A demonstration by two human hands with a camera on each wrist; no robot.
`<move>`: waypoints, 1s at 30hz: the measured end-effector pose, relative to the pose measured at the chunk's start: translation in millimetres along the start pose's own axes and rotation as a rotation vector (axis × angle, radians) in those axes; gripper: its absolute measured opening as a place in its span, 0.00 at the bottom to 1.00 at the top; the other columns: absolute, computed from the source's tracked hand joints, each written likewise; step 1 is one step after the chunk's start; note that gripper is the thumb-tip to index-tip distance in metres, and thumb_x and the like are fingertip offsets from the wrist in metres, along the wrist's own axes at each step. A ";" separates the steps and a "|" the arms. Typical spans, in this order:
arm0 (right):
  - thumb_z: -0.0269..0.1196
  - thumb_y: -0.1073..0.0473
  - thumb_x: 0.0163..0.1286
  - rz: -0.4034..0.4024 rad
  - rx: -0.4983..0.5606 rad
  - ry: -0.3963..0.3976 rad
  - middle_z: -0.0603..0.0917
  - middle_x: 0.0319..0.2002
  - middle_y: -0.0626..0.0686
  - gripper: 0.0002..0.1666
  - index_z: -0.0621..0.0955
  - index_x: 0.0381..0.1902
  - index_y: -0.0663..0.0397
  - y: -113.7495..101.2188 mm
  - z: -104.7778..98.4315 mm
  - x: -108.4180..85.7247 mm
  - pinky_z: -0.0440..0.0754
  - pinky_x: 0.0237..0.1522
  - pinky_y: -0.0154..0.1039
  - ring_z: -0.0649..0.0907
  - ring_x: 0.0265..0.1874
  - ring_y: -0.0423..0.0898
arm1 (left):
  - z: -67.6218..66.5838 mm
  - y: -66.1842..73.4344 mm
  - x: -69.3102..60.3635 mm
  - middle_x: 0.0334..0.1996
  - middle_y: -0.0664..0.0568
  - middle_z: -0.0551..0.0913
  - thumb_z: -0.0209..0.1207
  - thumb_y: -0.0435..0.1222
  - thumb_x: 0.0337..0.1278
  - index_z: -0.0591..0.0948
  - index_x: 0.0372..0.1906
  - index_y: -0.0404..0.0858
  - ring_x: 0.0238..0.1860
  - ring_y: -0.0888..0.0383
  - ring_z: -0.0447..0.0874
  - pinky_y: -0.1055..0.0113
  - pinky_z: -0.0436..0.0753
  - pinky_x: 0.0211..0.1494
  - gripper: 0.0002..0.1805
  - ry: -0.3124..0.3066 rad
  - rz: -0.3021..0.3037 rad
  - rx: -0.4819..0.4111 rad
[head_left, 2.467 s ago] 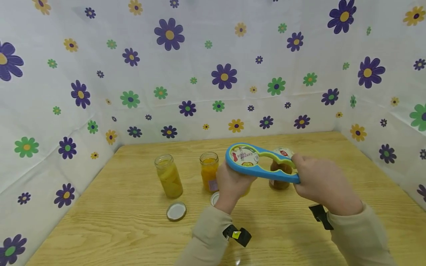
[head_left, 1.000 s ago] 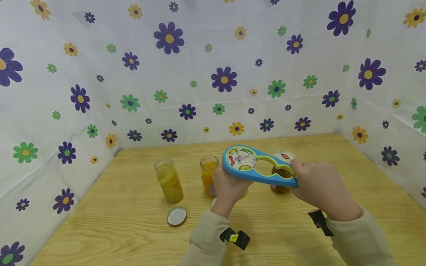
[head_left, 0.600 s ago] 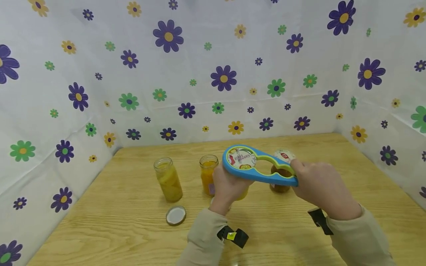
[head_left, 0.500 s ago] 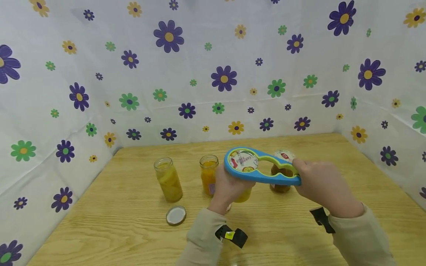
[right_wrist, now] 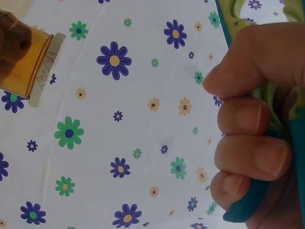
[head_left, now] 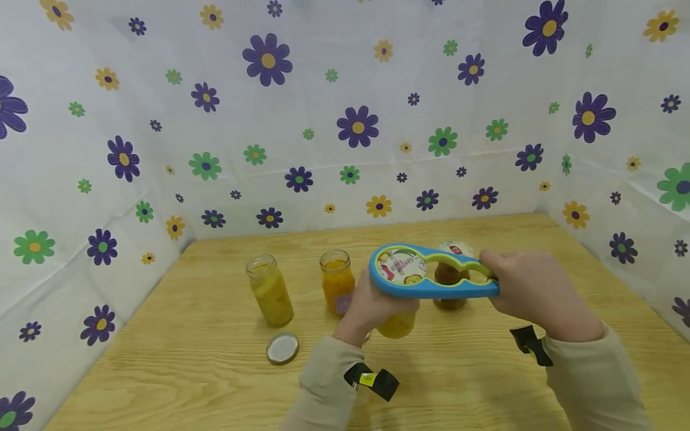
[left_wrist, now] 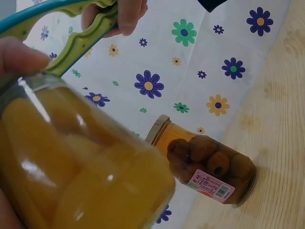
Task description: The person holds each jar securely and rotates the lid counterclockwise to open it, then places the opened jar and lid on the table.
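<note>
a jar of yellow fruit (head_left: 397,326) is gripped in the left hand (head_left: 374,305), in from the table's (head_left: 188,383) far edge; the right hand (head_left: 530,290) squeezes the blue opener (head_left: 431,291) ringing its lid (head_left: 401,267), whose lettering is too small to trust. the dark-fruit jar (left_wrist: 217,160) beyond wears a pink barcode label (left_wrist: 210,186).

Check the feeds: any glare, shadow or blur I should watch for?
Left wrist: white glare streaks on the held jar, its near surface blurred, while the capped jar behind looks sharper; head: soft, faint shadows on the table; right wrist: no strong glare on the right hand.
</note>
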State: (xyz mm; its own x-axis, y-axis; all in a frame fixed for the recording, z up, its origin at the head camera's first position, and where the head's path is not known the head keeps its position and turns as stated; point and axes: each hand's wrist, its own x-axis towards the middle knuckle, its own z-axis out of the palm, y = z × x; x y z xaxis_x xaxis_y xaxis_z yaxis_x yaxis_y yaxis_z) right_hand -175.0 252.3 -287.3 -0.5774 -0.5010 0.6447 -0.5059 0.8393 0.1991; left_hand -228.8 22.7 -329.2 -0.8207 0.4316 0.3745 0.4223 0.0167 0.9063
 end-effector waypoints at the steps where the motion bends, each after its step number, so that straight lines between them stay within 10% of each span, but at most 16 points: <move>1: 0.60 0.72 0.33 -0.003 0.002 -0.002 0.54 0.11 0.41 0.20 0.61 0.15 0.49 0.3 -0.4 0.0 0.49 0.12 0.29 0.53 0.09 0.35 | -1.0 0.1 -0.2 0.43 0.52 0.77 0.67 0.25 0.25 0.71 0.51 0.40 0.43 0.57 0.73 0.62 0.70 0.52 0.36 -0.017 -0.010 -0.022; 17: 0.59 0.72 0.31 -0.004 0.066 -0.018 0.55 0.11 0.39 0.19 0.63 0.17 0.47 0.2 -3.7 -0.6 0.50 0.12 0.30 0.53 0.09 0.35 | -8.2 14.2 -9.8 0.48 0.44 0.73 0.63 0.17 0.26 0.66 0.56 0.32 0.49 0.52 0.69 0.57 0.64 0.58 0.40 -0.203 -0.105 -0.249; 30: 0.61 0.71 0.33 0.029 0.124 -0.093 0.57 0.12 0.39 0.20 0.64 0.19 0.47 0.7 -3.6 -1.8 0.53 0.12 0.30 0.55 0.10 0.35 | -3.4 17.4 -10.2 0.51 0.45 0.71 0.63 0.16 0.29 0.64 0.57 0.34 0.51 0.53 0.67 0.58 0.61 0.59 0.40 -0.189 -0.104 -0.251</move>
State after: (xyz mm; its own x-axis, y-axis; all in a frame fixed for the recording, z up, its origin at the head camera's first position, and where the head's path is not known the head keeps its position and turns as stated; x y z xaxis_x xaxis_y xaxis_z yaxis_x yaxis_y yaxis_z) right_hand -172.0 254.5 -285.7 -0.6464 -0.4994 0.5769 -0.5606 0.8237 0.0849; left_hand -214.3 15.5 -316.5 -0.7585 0.5993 0.2560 0.2128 -0.1436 0.9665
